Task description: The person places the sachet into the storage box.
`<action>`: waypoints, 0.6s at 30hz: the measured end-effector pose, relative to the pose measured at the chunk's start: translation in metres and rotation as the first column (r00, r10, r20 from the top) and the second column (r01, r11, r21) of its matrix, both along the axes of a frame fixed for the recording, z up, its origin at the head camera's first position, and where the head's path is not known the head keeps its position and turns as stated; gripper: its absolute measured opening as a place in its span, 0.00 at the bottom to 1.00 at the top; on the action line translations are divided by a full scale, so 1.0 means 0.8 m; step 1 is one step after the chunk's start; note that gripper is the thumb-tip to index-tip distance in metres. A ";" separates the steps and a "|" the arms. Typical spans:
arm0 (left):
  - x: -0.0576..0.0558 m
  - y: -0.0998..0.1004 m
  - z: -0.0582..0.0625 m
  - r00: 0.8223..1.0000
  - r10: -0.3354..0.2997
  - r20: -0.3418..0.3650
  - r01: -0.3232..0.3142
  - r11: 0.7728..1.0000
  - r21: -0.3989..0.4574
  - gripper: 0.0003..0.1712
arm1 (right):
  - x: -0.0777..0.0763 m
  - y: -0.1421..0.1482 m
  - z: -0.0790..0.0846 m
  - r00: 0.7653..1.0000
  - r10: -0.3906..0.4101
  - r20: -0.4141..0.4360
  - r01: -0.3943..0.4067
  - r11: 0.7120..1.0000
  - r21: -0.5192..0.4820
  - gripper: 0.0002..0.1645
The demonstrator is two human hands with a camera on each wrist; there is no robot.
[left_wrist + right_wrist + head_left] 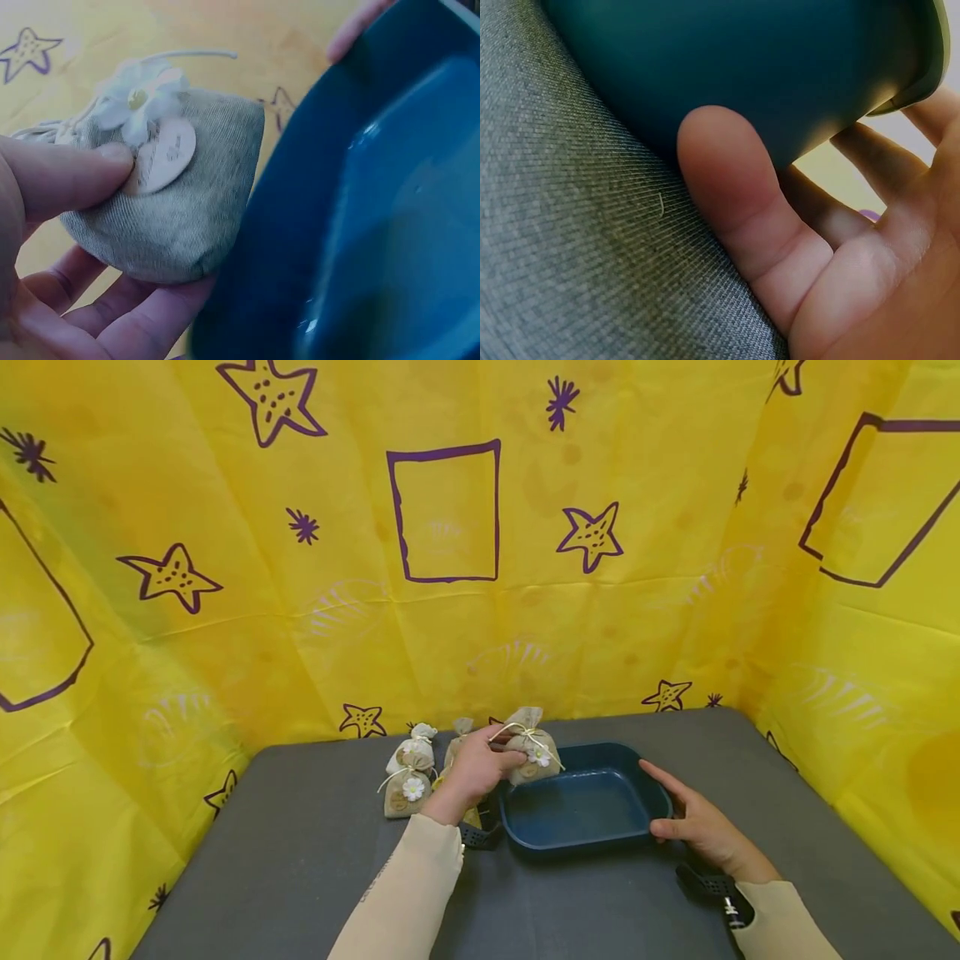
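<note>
A small beige cloth pouch (534, 758) with a white flower, a round tag and a cord tie is pinched in my left hand (480, 763). It hangs over the left end of a blue rectangular dish (585, 845). In the left wrist view, my thumb presses near the tag of the pouch (202, 217) and the fingers support it from below. My right hand (701, 827) holds the right end of the dish, thumb at the near corner and fingers toward the far one. The thumb (727, 172) lies against the outer wall in the right wrist view.
Left of the dish stand more tied pouches: a flowered one (405, 795) in front, a paler one (422, 735) behind, and another (459, 731) partly hidden by my left hand. A yellow patterned cloth (450, 643) walls in the grey table (315, 852).
</note>
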State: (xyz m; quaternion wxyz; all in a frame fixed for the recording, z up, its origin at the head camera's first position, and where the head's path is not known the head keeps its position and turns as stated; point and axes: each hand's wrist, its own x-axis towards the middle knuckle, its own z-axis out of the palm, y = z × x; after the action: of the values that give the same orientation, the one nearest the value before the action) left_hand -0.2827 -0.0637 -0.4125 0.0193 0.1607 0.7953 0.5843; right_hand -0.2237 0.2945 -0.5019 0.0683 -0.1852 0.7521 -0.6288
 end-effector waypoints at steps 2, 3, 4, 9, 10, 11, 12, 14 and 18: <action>0.000 0.011 -0.005 1.000 0.004 0.001 -0.004 1.000 0.012 0.15 | 0.000 0.000 0.001 1.000 0.002 0.002 -0.002 1.000 -0.004 0.52; 0.000 0.016 -0.008 1.000 0.013 0.002 -0.013 1.000 0.004 0.15 | 0.000 0.000 0.001 1.000 0.004 0.004 -0.004 1.000 -0.006 0.52; 0.000 0.021 -0.011 1.000 0.023 0.001 -0.023 1.000 -0.010 0.14 | 0.000 0.000 0.001 1.000 0.005 0.006 -0.005 1.000 -0.007 0.52; -0.004 0.046 -0.022 0.998 0.055 0.044 -0.053 0.998 -0.029 0.12 | 0.000 0.001 0.001 1.000 0.010 0.005 -0.010 1.000 -0.010 0.53; -0.004 0.051 -0.022 0.997 0.055 0.051 -0.053 0.998 -0.030 0.12 | 0.000 0.001 0.001 1.000 0.010 0.004 -0.010 1.000 -0.010 0.53; -0.005 0.056 -0.022 0.997 0.053 0.056 -0.052 0.998 -0.032 0.12 | 0.000 0.001 0.002 1.000 0.010 0.002 -0.010 1.000 -0.010 0.53; -0.005 0.061 -0.022 0.997 0.050 0.063 -0.048 0.998 -0.036 0.11 | 0.000 0.001 0.002 1.000 0.009 0.001 -0.009 1.000 -0.011 0.53; -0.005 0.070 -0.023 0.998 0.037 0.059 -0.034 0.998 -0.048 0.10 | -0.001 0.001 0.002 1.000 0.012 0.000 -0.012 1.000 -0.017 0.53; -0.004 0.085 -0.028 0.998 0.009 0.069 -0.004 0.998 -0.063 0.06 | -0.001 0.001 0.002 1.000 0.022 -0.007 -0.023 0.999 -0.028 0.53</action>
State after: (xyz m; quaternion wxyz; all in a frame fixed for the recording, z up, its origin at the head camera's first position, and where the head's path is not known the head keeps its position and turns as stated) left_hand -0.2858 0.0041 -0.4352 0.0500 0.1371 0.8127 0.5641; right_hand -0.2248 0.2954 -0.5007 0.0704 -0.1966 0.7414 -0.6377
